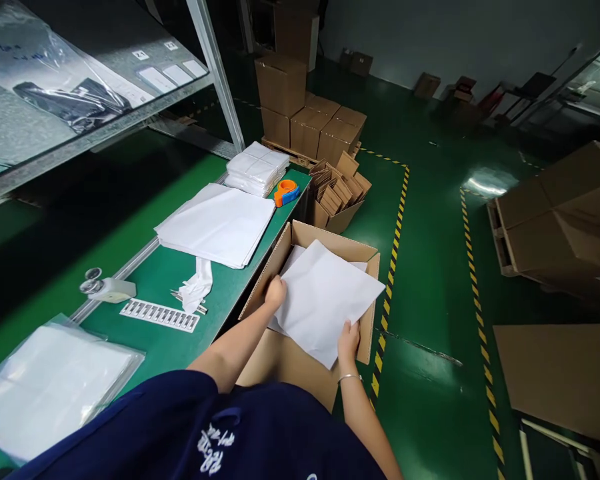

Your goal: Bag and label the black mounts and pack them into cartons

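A white sheet of paper (325, 297) is held slanted over an open cardboard box (330, 233), partly inside it. My left hand (276, 292) is closed on the sheet's left edge, near the box's left wall. At the lower right edge, my right hand (349, 340) pinches the same sheet between thumb and fingers. More white paper shows beneath the sheet inside the box; how much lies there is hidden. Whether the held piece is one sheet or a thin stack, I cannot tell.
On the green table (225, 287) left of the box lie a stack of white sheets (220, 223), folded white bundles (257, 167), an orange-blue tape dispenser (286, 193), a label strip (160, 315) and clear plastic bags (55, 380). A carton of cardboard pieces (340, 190) stands behind the box.
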Demonstrator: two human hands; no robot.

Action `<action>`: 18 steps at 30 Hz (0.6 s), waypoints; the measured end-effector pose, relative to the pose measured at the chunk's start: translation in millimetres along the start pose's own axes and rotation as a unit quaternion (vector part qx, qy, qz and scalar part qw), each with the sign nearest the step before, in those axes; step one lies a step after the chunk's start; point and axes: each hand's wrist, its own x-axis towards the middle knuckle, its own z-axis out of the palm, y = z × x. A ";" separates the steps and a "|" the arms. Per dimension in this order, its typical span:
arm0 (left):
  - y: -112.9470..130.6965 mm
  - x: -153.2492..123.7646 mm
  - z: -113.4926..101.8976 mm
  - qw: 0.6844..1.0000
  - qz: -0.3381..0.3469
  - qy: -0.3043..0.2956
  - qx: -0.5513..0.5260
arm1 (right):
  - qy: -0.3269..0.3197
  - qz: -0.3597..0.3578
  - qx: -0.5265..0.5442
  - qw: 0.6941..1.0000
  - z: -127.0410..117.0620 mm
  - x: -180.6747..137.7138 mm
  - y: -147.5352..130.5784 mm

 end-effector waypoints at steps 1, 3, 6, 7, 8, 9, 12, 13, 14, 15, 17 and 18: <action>-6.2 -7.6 3.8 1.000 -0.011 0.002 0.001 | 0.004 0.009 -0.002 1.000 3.9 5.3 -0.8; -17.7 -21.2 11.8 1.000 -0.026 0.000 0.002 | 0.010 0.027 -0.008 1.000 10.9 16.9 -3.3; -30.8 -34.2 18.2 0.999 -0.033 -0.005 0.001 | 0.014 0.043 -0.025 0.999 19.3 36.6 -10.5; -33.6 -36.7 18.2 0.999 -0.033 -0.006 0.000 | 0.014 0.046 -0.032 0.998 21.5 44.1 -13.8; -35.7 -38.8 17.3 0.999 -0.031 -0.007 0.000 | 0.015 0.047 -0.040 0.998 23.2 51.9 -17.7; -37.0 -41.2 16.0 1.000 -0.028 -0.007 0.000 | 0.015 0.047 -0.048 0.998 24.4 60.1 -22.1; -37.9 -54.8 15.0 1.000 -0.007 0.005 -0.001 | 0.016 0.038 -0.072 0.997 25.1 83.5 -38.3; -37.9 -61.9 17.2 1.000 0.027 0.014 0.006 | 0.016 0.032 -0.079 0.996 24.3 89.5 -44.4; -38.0 -69.7 21.0 0.996 0.082 0.017 0.023 | 0.016 0.026 -0.086 0.996 23.2 93.9 -50.6; -38.4 -77.4 26.0 0.987 0.155 0.008 0.050 | 0.018 0.019 -0.091 0.995 21.8 96.2 -56.6; -41.2 -89.6 37.3 0.945 0.299 -0.047 0.126 | 0.027 0.004 -0.100 0.995 18.3 94.2 -66.1; -44.0 -92.9 42.0 0.923 0.336 -0.084 0.168 | 0.033 -0.003 -0.103 0.994 16.4 90.0 -68.9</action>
